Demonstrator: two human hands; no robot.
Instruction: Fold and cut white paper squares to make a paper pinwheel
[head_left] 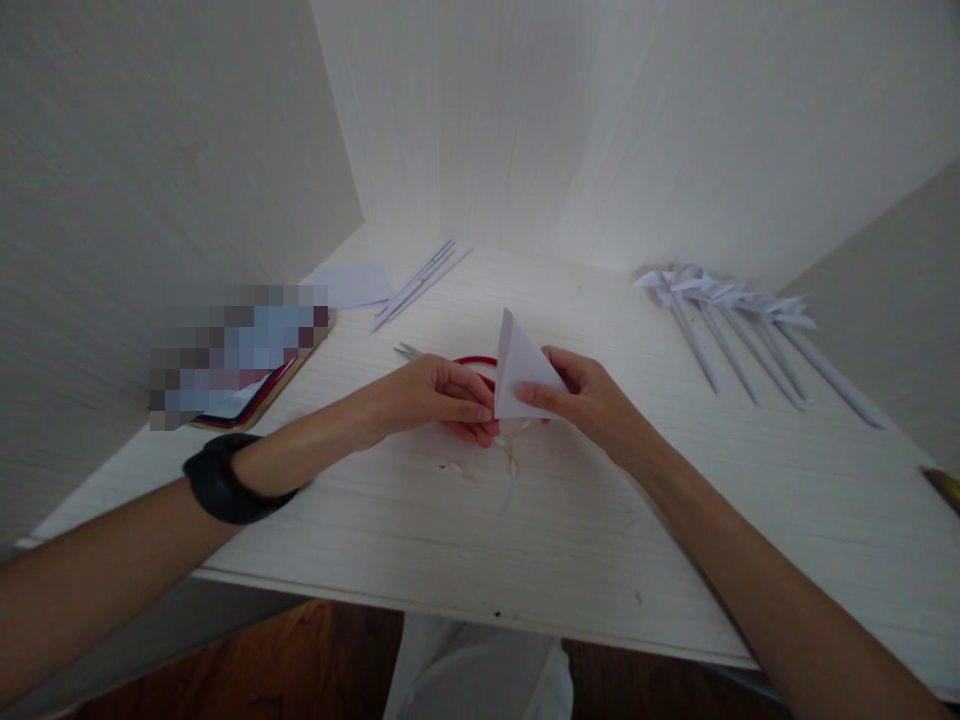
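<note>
**Both hands pinch a folded white paper triangle over the middle of the tabletop**

The left hand (439,398) and the right hand (589,395) meet above the centre of the pale wooden tabletop (570,530), each closed on the folded white paper triangle (519,368). The left thumb and fingers grip its lower left corner; the right thumb and forefinger clamp its lower edge from the other side. The paper stands tilted, its point upward, lifted clear of the wood. A black wristband (225,480) sits on the left wrist.

Just behind the hands lie red-handled scissors (471,362), mostly hidden, with the metal tips showing to the left. Small scraps of paper (510,455) lie on the wood beneath the hands.

Toward the far left corner rest a flat sheet of white paper (352,285) and, just beside it, a bundle of thin rolled white paper sticks (420,283). Along the left edge lies a blurred flat object on a brown board (240,360). Near the far right edge, a row of white paper pinwheels on rolled sticks (731,325) lies side by side, heads toward the back wall
</note>
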